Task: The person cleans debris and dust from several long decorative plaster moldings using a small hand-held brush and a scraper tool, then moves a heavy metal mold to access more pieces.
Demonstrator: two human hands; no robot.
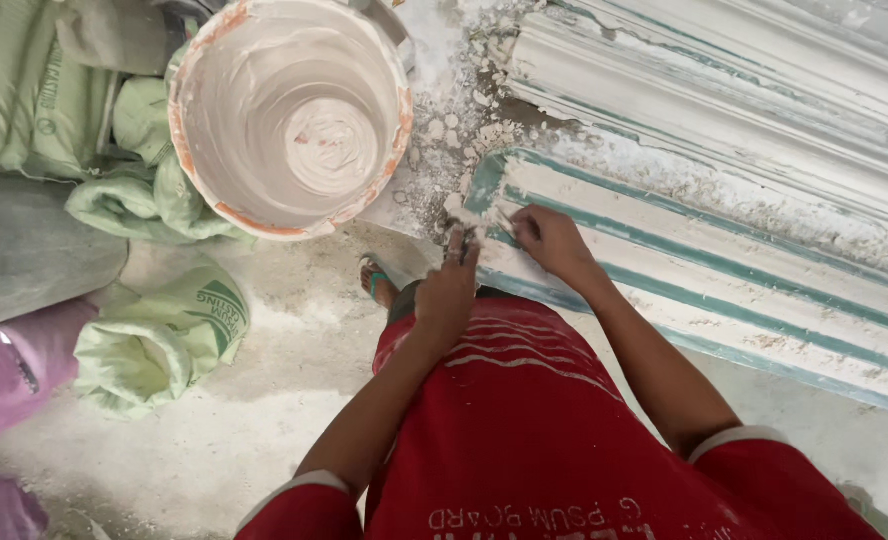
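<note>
While both of my hands work at the near end of the long plaster moulding, its long axis runs away to my right, teal stripes along it. My right hand rests on that end, fingers curled, seemingly pinching a small tool or lump; I cannot tell which. My left hand sits just beside it at the edge, fingers bent down, grip unclear. I count one plaster-coated bucket ahead to the left, and two green sacks near it.
</note>
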